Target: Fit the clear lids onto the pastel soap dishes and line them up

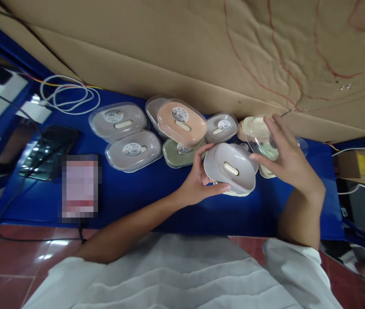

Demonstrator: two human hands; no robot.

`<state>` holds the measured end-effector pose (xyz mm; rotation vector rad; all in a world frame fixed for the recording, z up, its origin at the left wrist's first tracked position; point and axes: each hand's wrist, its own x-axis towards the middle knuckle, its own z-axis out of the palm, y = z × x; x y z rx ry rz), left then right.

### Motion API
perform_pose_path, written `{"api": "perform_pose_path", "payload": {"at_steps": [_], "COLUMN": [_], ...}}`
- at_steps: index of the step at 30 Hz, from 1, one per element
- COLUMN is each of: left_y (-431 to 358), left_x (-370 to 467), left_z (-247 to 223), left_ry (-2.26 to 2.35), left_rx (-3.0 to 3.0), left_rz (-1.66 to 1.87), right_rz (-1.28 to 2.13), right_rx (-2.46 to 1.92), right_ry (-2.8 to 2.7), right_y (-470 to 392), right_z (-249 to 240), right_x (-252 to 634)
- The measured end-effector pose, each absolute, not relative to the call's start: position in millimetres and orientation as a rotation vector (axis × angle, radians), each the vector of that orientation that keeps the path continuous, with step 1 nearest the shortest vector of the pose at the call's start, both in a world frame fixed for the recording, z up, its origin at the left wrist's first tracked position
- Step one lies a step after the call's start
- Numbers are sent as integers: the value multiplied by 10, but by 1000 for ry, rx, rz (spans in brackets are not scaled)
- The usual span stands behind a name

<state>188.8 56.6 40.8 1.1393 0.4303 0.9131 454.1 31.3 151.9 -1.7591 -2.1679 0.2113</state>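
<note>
Left hand grips grey soap box at near-left edge, thumb under, fingers curled on rim. Box tilted, lifted just off blue table, cream part showing beneath it. Right hand holds clear lid, fingers spread across it, beside grey box. Behind: peach box stacked on green box, two grey lidded boxes left of them. Phone and white cable far left. Cardboard along back.
</note>
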Motion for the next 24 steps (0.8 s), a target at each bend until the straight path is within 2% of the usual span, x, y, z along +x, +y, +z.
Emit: {"api": "perform_pose_path", "payload": {"at_steps": [3, 7, 10, 14, 21, 24], "left_y": [532, 549, 576, 554, 532, 566], "left_x": [1892, 1871, 1860, 1876, 1887, 1868], "left_z": [399, 381, 374, 393, 421, 434], "left_ry": [443, 465, 526, 514, 511, 541], "left_rx": [1155, 1136, 1138, 1175, 1135, 1126], "left_rz": [906, 923, 957, 928, 910, 922], "right_rz": [214, 573, 626, 521, -89, 8], "right_rx": [-1684, -1399, -1380, -1471, -1854, -1767], "right_ry": [-2208, -2387, -2357, -2211, -2172, -2218], "right_y": [301, 190, 136, 140, 297, 292], "right_z": [1535, 1590, 1581, 1576, 1534, 1547], "right_x": [4410, 4064, 3938, 4086, 4461, 4360]}}
